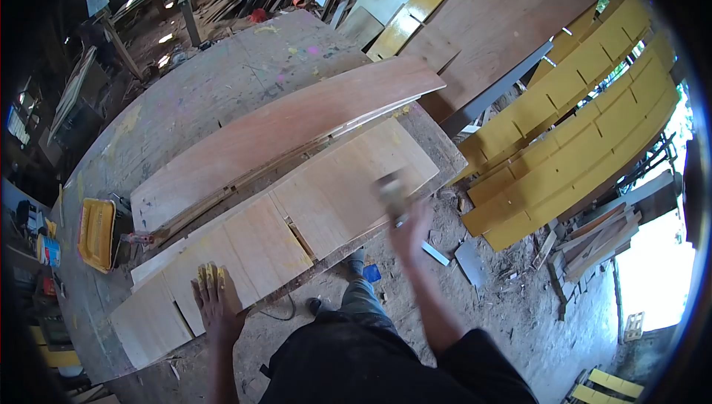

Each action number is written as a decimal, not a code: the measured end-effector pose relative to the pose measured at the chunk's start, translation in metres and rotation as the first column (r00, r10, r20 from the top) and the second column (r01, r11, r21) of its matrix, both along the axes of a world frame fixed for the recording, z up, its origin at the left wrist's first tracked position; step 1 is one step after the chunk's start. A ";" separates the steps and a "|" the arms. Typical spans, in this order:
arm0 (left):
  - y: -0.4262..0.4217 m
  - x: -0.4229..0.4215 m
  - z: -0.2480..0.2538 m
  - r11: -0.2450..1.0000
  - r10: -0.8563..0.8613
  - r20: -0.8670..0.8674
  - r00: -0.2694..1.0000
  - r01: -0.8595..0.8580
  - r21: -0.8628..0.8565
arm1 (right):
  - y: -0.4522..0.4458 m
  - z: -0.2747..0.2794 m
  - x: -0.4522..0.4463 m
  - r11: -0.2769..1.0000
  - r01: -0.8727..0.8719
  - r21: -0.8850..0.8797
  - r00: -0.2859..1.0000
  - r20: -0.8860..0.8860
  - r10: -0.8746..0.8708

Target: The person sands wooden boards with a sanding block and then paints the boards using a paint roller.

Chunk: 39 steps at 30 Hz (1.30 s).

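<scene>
A long pale wooden panel [245,252] with seams and narrow slots lies slantwise across the near side of the worktable. My left hand [216,304] rests flat on its lower left part, fingers spread, with yellow paint on the fingertips. Over the panel's right end, my right hand [410,235] is closed around the handle of a brush [391,187], both blurred by motion. Whether the bristles touch the wood cannot be made out. Behind this panel lies a second, reddish-brown panel [289,131].
On the worktable [178,107], a yellow paint tray [96,233] stands at the left beside a roller [137,238]. Yellow slotted panels [578,159] lean at the right. A blue-and-white bucket [49,250] is far left. Scraps litter the floor.
</scene>
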<state>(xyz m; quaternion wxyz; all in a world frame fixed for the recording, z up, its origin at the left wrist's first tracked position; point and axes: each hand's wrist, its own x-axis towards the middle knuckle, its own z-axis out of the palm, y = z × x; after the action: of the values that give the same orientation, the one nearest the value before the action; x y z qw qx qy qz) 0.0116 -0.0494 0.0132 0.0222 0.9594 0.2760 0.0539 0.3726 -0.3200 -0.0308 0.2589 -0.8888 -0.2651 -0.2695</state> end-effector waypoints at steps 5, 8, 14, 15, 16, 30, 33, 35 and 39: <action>0.000 0.002 0.007 0.998 0.009 -0.024 1.000 -0.010 -0.058 | 0.022 0.003 -0.089 0.910 -0.415 -0.004 0.906 -0.098 0.412; 0.000 0.001 0.005 0.999 -0.013 0.020 1.000 0.014 -0.044 | -0.028 -0.007 0.032 0.998 0.010 0.065 0.995 -0.103 -0.004; 0.003 -0.001 -0.001 0.999 -0.019 0.031 0.999 0.020 -0.035 | 0.019 -0.005 -0.066 0.979 -0.178 0.099 0.947 -0.253 0.198; 0.003 -0.003 0.000 0.999 -0.022 0.025 0.999 0.023 -0.031 | 0.031 -0.001 -0.111 0.945 -0.325 0.037 0.907 -0.270 0.322; 0.004 -0.003 0.000 0.999 -0.005 0.013 1.000 0.005 -0.032 | 0.039 0.007 -0.137 0.884 -0.468 -0.018 0.848 -0.290 0.443; 0.007 -0.003 0.000 0.995 0.042 -0.021 0.999 -0.044 -0.094 | 0.056 0.033 -0.107 0.813 -0.565 -0.144 0.819 -0.215 0.531; 0.007 0.003 0.009 0.989 0.057 -0.050 0.997 -0.064 -0.135 | 0.039 0.024 -0.040 0.878 -0.471 -0.084 0.879 -0.127 0.459; 0.005 0.003 0.012 0.981 0.056 -0.035 0.998 -0.062 -0.182 | 0.010 0.033 0.041 0.946 -0.282 -0.160 0.957 -0.114 0.266; 0.010 0.000 0.009 0.986 0.045 -0.015 0.999 -0.047 -0.162 | 0.013 0.031 0.039 0.987 -0.093 -0.133 0.972 -0.228 0.061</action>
<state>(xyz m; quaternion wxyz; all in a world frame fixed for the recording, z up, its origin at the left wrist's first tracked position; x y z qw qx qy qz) 0.0121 -0.0394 0.0226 0.0975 0.9480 0.3017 0.0264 0.4119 -0.3066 -0.0001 0.2328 -0.9188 -0.2873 -0.1382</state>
